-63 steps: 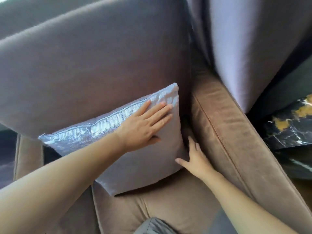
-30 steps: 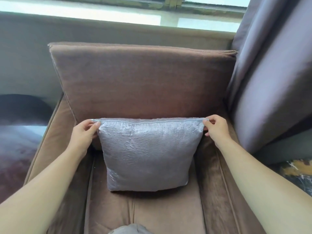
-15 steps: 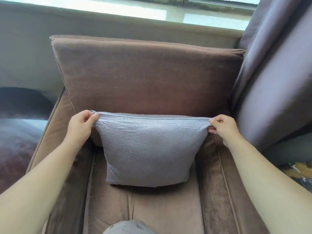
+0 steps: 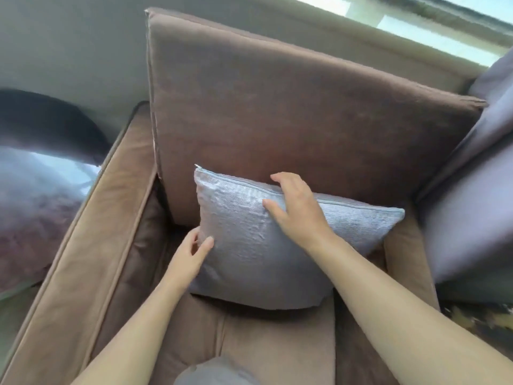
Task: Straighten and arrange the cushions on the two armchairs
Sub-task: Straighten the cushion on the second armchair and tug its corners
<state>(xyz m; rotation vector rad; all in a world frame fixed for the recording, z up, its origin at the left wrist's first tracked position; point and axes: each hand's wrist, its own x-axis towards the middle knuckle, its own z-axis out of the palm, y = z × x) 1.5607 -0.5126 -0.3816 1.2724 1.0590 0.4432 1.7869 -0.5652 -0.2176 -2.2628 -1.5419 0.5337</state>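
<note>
The square silvery-grey fabric cushion stood almost upright against the brown velvet armchair back, nearly arranged. The left hand pinched its left edge, and the right hand lay open on its top seam, gripping nothing. The second armchair was not visible, so probably it remained to do.

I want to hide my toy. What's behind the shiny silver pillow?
The brown back cushion stands right behind the silver pillow. Whether anything is tucked between them is hidden by the pillow.
</note>
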